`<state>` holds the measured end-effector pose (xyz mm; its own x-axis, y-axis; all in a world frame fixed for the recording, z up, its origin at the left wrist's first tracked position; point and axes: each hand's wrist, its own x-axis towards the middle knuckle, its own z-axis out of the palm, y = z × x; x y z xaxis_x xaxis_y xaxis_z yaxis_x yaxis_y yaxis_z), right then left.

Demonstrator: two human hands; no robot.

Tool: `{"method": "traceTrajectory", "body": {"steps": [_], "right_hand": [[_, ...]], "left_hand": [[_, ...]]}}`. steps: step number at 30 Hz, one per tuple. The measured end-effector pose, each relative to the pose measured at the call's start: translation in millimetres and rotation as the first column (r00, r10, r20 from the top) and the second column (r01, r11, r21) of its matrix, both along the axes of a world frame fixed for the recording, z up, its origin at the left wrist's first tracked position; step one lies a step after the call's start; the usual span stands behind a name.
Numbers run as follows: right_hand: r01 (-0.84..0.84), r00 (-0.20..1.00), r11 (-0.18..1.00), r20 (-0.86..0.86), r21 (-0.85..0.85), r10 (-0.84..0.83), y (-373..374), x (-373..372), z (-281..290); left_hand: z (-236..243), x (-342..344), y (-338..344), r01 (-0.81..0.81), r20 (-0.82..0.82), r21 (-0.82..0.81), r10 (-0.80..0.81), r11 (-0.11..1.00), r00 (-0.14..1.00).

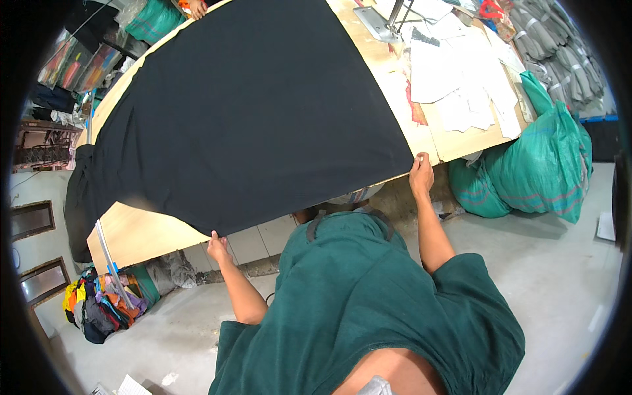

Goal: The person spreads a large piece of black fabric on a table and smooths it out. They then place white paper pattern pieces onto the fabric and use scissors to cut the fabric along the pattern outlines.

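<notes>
Two hands are holding the big black cloth, which is lying over the desk and hanging down at its left end. The left hand's grip is pinching the near edge and the right hand's grip seems to be pinching the near right corner, wide apart, maybe so the cloth is lying flat. White papers are sitting far right, probably giving the cloth room.
</notes>
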<state>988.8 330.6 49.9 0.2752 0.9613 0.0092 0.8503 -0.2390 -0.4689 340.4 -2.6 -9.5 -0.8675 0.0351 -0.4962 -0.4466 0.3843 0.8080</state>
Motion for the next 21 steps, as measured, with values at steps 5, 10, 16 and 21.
{"method": "traceTrajectory", "body": {"steps": [5, 10, 16, 21], "right_hand": [[0.024, 1.000, 1.000, 0.000, -0.008, -0.024, 2.4, -6.0, 3.2], [-0.039, 0.993, 0.999, 0.110, -0.038, 0.043, 1.2, -2.7, 9.4], [-0.103, 0.978, 0.993, 0.176, -0.060, 0.112, -10.1, 7.9, 13.9], [-0.138, 0.977, 0.989, 0.169, 0.059, 0.126, -10.9, 2.3, 13.1]], "left_hand": [[16.0, 22.7, 14.6, 0.040, 0.100, 0.066, -0.046, 0.997, 0.994], [21.5, 49.4, 30.2, 0.096, 0.169, 0.015, -0.098, 0.995, 0.981], [25.7, 59.7, 25.1, 0.059, 0.040, 0.017, -0.060, 0.998, 0.997], [31.2, 70.0, 30.5, 0.033, -0.113, -0.152, -0.050, 0.988, 0.992]]}}
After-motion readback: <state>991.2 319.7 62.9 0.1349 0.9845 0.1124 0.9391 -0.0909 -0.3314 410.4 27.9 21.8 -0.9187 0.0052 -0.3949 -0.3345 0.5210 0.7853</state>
